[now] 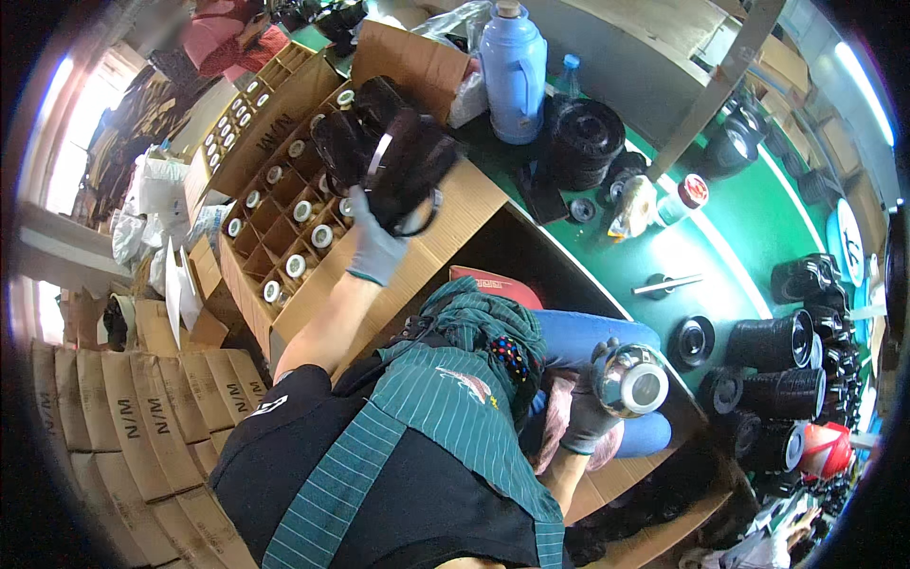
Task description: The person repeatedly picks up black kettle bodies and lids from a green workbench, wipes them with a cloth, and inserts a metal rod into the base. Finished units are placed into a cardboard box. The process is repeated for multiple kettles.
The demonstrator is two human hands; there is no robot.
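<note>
Gloved in grey, the left hand (376, 245) is holding a glossy black casing (403, 166), while the gloved right hand (590, 414) is gripping one silvery flask (630, 381), its white-ringed end facing up. Pink cloth (559, 417) is hanging just beside the right wrist. Beyond the left hand, a divided carton (248, 303) is standing with at least ten pale-ringed necks showing, and the casing is blocking several of its cells. Farther off, past the left fingers, one blue thermos (515, 85) is standing on a green table (678, 261) near one stack of black rings (580, 147) and one red-lidded jar (684, 197). Right of the right hand, one black disc (692, 341) is lying before three stacks of black parts (770, 341). Motion is blurring the casing, so I'm not telling whether it's several pieces; the left fingertips are hiding behind it, and the flask is covering some right fingers.
</note>
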